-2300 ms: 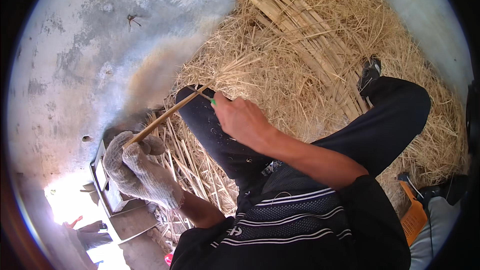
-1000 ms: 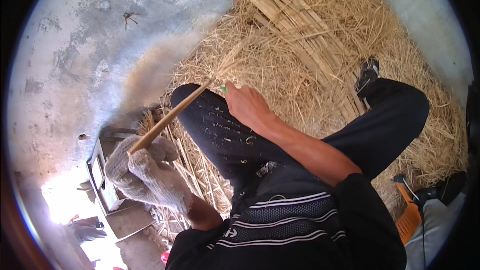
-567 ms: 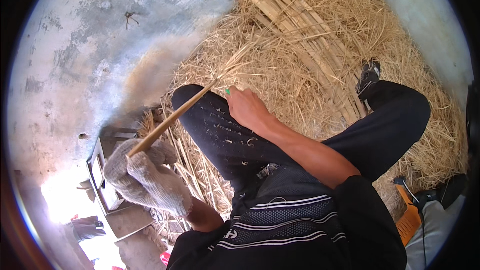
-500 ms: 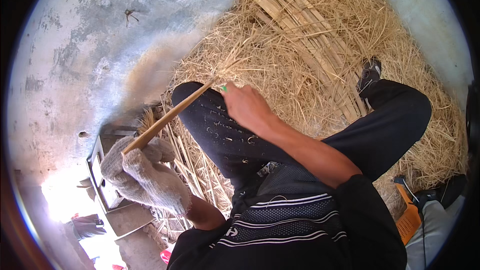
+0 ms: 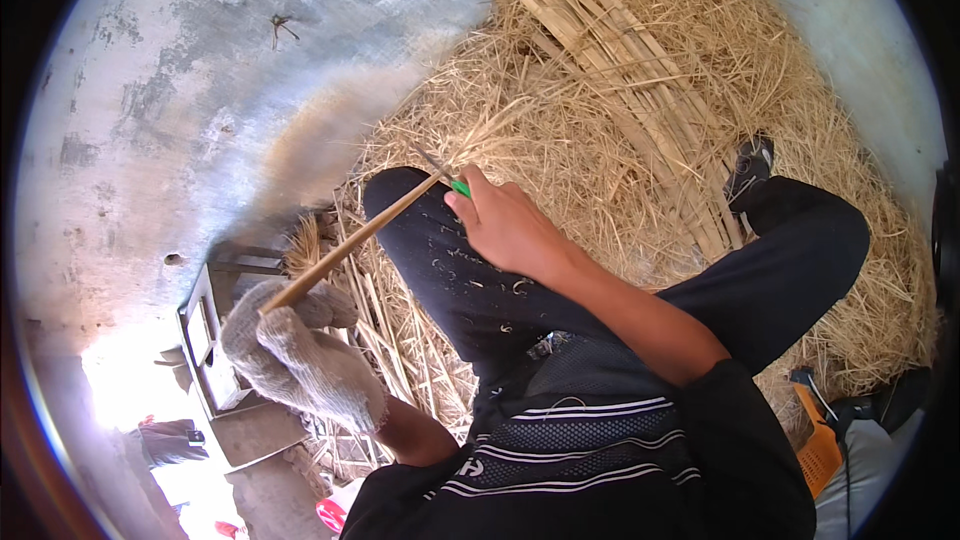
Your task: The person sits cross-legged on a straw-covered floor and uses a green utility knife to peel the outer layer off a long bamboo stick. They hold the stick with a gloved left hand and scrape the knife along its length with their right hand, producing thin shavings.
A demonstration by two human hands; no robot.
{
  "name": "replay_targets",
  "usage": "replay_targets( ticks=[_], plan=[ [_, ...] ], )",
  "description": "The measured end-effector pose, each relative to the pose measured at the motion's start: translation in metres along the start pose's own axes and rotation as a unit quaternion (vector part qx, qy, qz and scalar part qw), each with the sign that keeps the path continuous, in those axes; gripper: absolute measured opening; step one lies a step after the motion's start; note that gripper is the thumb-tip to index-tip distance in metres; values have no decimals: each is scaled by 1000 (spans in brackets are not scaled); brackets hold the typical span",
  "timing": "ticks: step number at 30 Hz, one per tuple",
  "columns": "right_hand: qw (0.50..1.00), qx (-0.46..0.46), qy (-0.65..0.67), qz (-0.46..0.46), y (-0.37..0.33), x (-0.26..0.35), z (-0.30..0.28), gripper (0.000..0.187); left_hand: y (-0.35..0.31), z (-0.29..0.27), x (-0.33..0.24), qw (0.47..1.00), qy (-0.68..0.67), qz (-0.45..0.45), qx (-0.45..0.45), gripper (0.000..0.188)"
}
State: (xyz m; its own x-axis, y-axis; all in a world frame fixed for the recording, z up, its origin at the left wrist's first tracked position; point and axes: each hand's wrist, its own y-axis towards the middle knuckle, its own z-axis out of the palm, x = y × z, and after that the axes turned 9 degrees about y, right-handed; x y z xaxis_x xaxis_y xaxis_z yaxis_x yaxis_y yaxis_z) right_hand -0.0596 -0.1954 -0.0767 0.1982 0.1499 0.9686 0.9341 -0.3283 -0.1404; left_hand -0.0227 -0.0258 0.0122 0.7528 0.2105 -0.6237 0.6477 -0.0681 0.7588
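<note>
My left hand (image 5: 290,350), in a grey knit work glove, is shut around the lower end of a thin bamboo strip (image 5: 350,245). The strip slants up to the right across my dark-trousered left knee (image 5: 420,210). My bare right hand (image 5: 505,225) is closed on a small knife with a green handle (image 5: 458,187), whose blade meets the upper end of the strip. Pale shavings are scattered on my trouser leg.
A heap of straw-like shavings (image 5: 620,90) covers the ground ahead, with a bundle of split bamboo strips (image 5: 630,90) lying on it. Grey concrete floor (image 5: 200,90) lies to the left. A low metal stand (image 5: 215,310) sits by my left hand; an orange tool (image 5: 815,440) lies at right.
My right hand with the knife has slid up along the strip, away from my body. The gloved left hand keeps its grip and has shifted only slightly.
</note>
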Motion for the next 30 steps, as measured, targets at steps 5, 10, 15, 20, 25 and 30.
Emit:
replay_targets(
  ticks=[5,10,15,20,25,30],
  plan=[
    [973,-13,4,-231,-68,55,15,25,-2,-16,8,1000,0,-4,30,38],
    [964,-58,-91,-245,-73,53,29,19,5,-20,15,996,10,45,81,39],
    [968,-56,-52,-237,-78,55,24,20,12,-21,10,987,51,89,125,35],
    [970,-55,29,-233,-80,63,8,22,13,-19,5,984,20,94,148,37],
    [974,4,19,-227,-98,74,1,21,15,-28,8,969,64,152,184,36],
    [976,-4,-75,-203,-109,80,1,19,16,-36,18,944,144,251,159,31]
  ],
)
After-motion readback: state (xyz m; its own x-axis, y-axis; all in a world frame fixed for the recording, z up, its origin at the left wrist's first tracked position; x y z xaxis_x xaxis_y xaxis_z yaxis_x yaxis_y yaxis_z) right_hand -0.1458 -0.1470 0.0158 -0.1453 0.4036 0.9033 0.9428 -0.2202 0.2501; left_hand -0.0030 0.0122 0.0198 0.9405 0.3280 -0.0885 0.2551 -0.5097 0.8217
